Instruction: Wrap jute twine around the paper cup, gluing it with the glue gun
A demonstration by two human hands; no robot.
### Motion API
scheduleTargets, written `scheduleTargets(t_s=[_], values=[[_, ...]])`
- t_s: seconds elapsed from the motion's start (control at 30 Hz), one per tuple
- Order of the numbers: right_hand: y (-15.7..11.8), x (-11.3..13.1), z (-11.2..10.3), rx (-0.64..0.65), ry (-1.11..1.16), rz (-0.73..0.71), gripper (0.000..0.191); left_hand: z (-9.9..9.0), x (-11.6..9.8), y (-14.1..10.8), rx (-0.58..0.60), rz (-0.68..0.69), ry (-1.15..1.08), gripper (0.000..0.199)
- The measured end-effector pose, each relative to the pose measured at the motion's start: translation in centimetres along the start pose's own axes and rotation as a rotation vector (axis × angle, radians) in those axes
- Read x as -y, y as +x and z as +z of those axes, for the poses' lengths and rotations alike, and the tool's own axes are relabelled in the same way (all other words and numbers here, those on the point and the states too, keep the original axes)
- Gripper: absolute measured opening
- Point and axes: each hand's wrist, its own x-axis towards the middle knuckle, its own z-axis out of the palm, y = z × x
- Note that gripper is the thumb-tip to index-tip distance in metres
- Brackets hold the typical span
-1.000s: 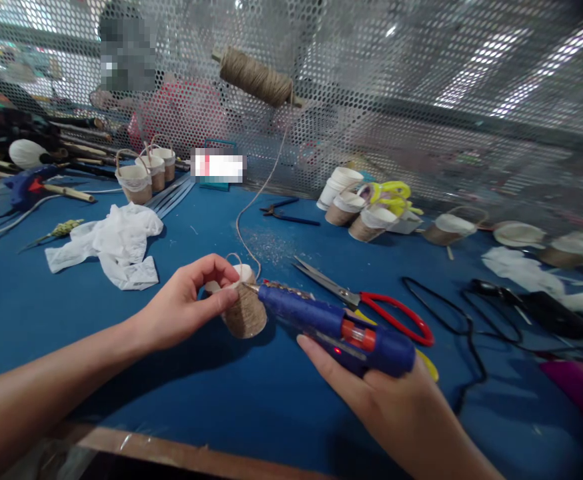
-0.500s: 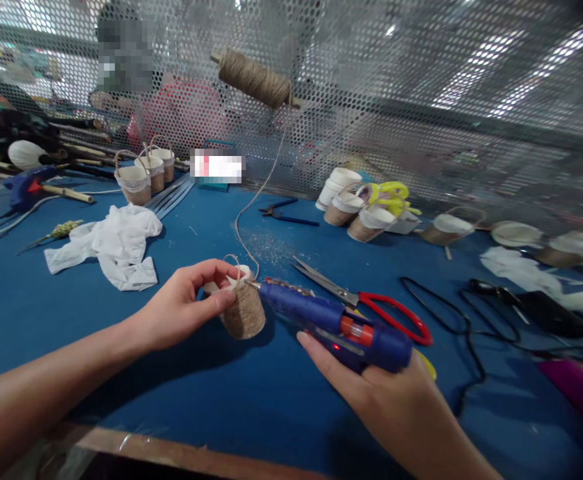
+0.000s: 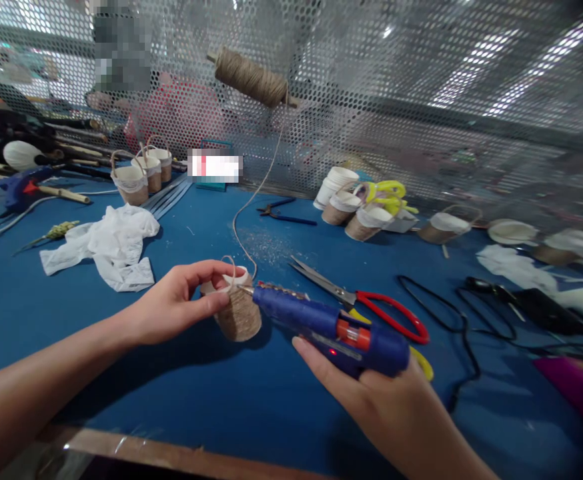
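Note:
My left hand (image 3: 184, 297) pinches the rim of a small twine-wrapped cup (image 3: 241, 315), thumb outside and fingers over the top. The cup is tilted above the blue table, and a loop of twine stands at its rim. My right hand (image 3: 376, 393) is wrapped round a blue hot glue gun (image 3: 316, 317) with a red light lit on its side. The gun's metal nozzle meets the cup just below the rim, by my left thumb. Twine (image 3: 235, 223) runs from the cup up to a spool (image 3: 251, 77) hung on the mesh.
Red-handled scissors (image 3: 356, 297) lie close beyond the glue gun, with pliers (image 3: 286, 212) farther back. White lace cloth (image 3: 109, 247) lies at left. Finished-looking handled cups (image 3: 130, 185) stand at back left, more cups (image 3: 366, 223) at back right. A black cord (image 3: 464, 333) curls at right.
Both hands, the cup and the glue gun keep nearly the same pose. The nozzle has shifted slightly left along with the cup; the whole view has also drifted a little left.

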Motion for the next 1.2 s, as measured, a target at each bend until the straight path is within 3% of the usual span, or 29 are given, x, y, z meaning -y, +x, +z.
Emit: scheduleTargets(t_s=[0.07,0.27,0.67,0.8,1.0,1.2], values=[[-0.2,-0.1,-0.3,0.033,-0.028,-0.039,0.020,-0.1,0.0,0.0,0.004,0.008,-0.014,0.038],[0.0,-1.3,-0.3,-0.074,-0.108,-0.131,0.022,-0.3,-0.1,0.1,0.018,-0.005,-0.032,0.037],[0.5,-0.9,-0.2,-0.066,-0.066,-0.070,0.025,-0.5,0.0,0.0,0.048,-0.013,-0.051,0.040],[0.9,-0.5,-0.3,-0.007,-0.039,0.013,0.022,-0.5,-0.1,-0.1,0.054,-0.019,-0.035,0.040],[0.8,-1.0,-1.7,0.130,-0.128,-0.090,0.021,-0.6,0.0,0.0,0.064,-0.022,-0.028,0.040],[0.5,-1.0,-0.3,0.013,-0.212,-0.095,0.024,-0.8,0.1,0.0,0.069,-0.021,-0.018,0.039]])
